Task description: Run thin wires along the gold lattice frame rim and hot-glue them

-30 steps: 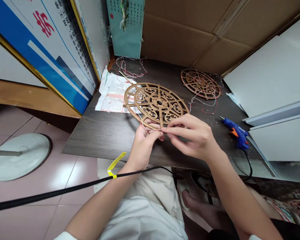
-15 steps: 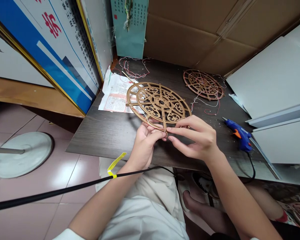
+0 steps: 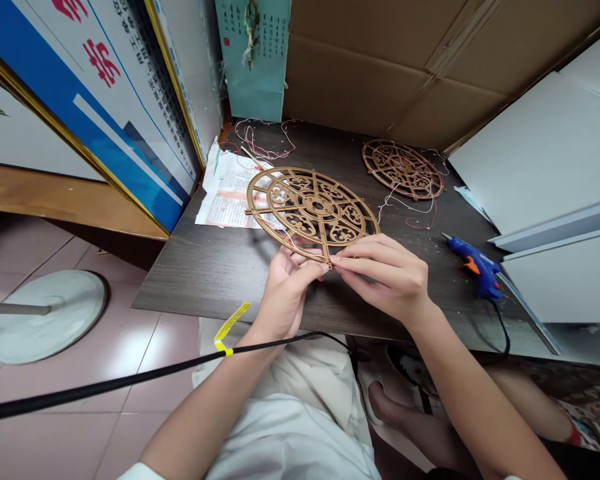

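Observation:
A brown round openwork wheel (image 3: 319,205) with scroll cut-outs is held tilted over the front of the table. My left hand (image 3: 291,287) is closed on its near rim, the thumb on top at a spoke's end. Along that rim runs a thin red and white wire (image 3: 296,248). At the same spot my right hand (image 3: 387,270) has its thumb and fingertips pinched together on the wire, touching the rim. The fingertips hide the pinched piece itself.
A second wheel (image 3: 403,169) with tangled wires lies at the back right. Printed paper (image 3: 225,193) and loose wires (image 3: 265,141) are at the left. A blue glue gun (image 3: 475,265) lies right of my hand. A black cable (image 3: 145,379) crosses below my left wrist.
My right thumb and fingers have come together into a pinch at the rim. My left hand keeps its hold on the wheel. The whole view has shifted slightly.

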The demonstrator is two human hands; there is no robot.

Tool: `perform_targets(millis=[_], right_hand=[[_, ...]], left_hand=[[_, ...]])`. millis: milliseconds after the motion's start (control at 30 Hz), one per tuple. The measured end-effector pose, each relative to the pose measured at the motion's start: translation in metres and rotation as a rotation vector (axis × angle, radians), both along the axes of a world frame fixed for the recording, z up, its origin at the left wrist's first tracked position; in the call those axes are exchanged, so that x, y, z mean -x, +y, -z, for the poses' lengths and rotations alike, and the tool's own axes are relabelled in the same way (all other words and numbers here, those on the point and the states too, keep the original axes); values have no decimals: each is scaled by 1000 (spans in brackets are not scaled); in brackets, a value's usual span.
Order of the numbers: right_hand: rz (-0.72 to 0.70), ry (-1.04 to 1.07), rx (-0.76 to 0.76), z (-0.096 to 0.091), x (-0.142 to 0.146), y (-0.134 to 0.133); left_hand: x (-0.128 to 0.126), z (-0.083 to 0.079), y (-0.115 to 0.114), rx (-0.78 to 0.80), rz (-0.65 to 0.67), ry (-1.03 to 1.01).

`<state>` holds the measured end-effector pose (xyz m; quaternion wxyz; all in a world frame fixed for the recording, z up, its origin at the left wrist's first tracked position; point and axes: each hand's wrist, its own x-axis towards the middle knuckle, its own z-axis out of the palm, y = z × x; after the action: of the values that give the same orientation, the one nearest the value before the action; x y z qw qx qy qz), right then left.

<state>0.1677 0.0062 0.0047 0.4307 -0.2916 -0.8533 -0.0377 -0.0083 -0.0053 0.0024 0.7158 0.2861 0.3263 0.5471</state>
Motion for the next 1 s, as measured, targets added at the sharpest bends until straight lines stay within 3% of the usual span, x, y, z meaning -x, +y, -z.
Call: perform_targets(millis=[200, 367, 433, 533, 600, 700, 800, 1000], right_hand=[[-32, 80, 24, 1, 0, 2], [-23, 66, 42, 0, -2, 3], [-11, 61, 31, -1, -2, 4], [3, 60, 9, -3, -1, 7], [-1, 54, 5, -5, -1, 9], [-9, 43, 12, -6, -1, 11], [-21, 28, 20, -6, -1, 11], [-18, 23, 18, -7, -3, 11]], left_hand=[[3, 2, -3, -47, 16, 119], [13, -4, -11, -118, 77, 461], [19, -6, -16, -258, 34, 742], [30, -6, -21, -694, -306, 1171], [37, -4, -19, -1010, -481, 1290], [42, -1, -8, -1311, -463, 1350], [42, 0, 4, -1438, -453, 1411], [40, -4, 14, -1515, -424, 1505]])
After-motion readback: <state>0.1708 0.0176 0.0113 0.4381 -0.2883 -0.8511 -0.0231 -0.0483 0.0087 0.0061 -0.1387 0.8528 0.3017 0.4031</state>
